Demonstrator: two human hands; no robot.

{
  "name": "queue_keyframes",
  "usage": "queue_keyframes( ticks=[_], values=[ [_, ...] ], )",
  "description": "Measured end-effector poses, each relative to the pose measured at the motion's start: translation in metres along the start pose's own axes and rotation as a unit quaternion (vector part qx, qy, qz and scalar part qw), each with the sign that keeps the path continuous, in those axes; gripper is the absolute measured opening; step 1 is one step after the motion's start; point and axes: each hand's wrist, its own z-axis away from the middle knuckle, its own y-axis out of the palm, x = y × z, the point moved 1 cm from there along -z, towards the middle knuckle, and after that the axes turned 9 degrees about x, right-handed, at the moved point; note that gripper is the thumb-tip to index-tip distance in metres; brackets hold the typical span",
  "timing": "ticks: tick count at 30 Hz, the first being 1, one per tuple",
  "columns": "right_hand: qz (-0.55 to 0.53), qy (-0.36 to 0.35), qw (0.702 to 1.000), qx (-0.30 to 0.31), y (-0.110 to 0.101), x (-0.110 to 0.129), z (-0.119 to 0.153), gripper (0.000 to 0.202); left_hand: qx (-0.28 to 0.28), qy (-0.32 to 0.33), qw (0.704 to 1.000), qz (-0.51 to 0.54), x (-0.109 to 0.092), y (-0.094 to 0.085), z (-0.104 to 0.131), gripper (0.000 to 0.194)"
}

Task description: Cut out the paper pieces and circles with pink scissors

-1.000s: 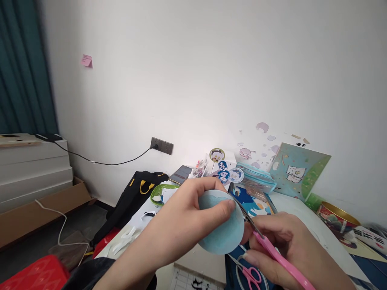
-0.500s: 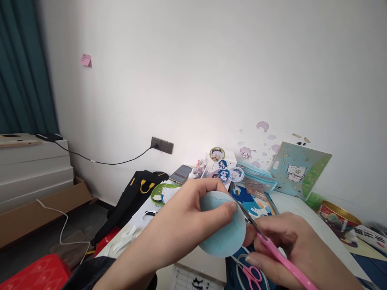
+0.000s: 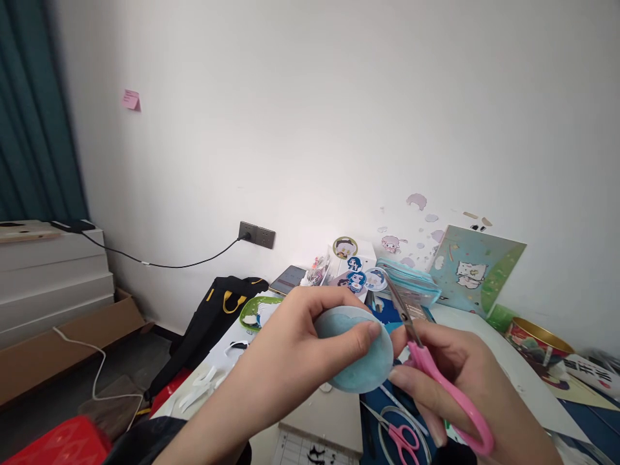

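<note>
My left hand pinches a round light-blue paper disc, thumb on its near face and fingers behind. In my right hand is a pair of pink-handled scissors, its metal blades pointing up beyond the disc's upper right edge and apart from it. The right thumb and a fingertip are at the disc's right edge. Below, a second pair of pink scissors lies on a dark blue surface near a coiled cable.
Round stickers lean on a white box at the back. Nearby are a turquoise zip pouch, a standing picture folder, a round tin, a phone, a green tray and paper scraps. A black bag stands left.
The scissors have swung from the disc's edge to a more upright position, away from the paper. The disc has tilted flatter, and my right fingertips have come to its right edge.
</note>
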Motion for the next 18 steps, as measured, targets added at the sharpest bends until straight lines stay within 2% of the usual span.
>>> queue_keyframes(
  ticks=[4, 9, 13, 15, 18],
  values=[
    [-0.008, -0.030, 0.999, -0.036, 0.012, 0.001, -0.007, 0.023, -0.007, -0.003, 1.000, 0.009, -0.001, 0.001, -0.004, 0.023],
    [-0.038, -0.046, 0.997, -0.058, 0.016, -0.001, -0.008, 0.024, -0.007, -0.015, 0.999, 0.044, -0.008, 0.000, -0.003, 0.020],
    [-0.034, -0.084, 0.992, -0.085, 0.015, -0.002, -0.002, 0.040, -0.009, 0.001, 0.999, 0.054, -0.011, 0.001, -0.001, 0.011],
    [-0.018, -0.072, 0.992, -0.101, 0.014, -0.002, 0.002, 0.043, -0.010, 0.000, 0.998, 0.059, -0.010, 0.002, -0.001, 0.012],
    [0.007, -0.046, 0.995, -0.086, 0.011, -0.003, 0.004, 0.043, -0.018, -0.002, 0.998, 0.067, -0.007, 0.002, -0.002, 0.014]
  ],
)
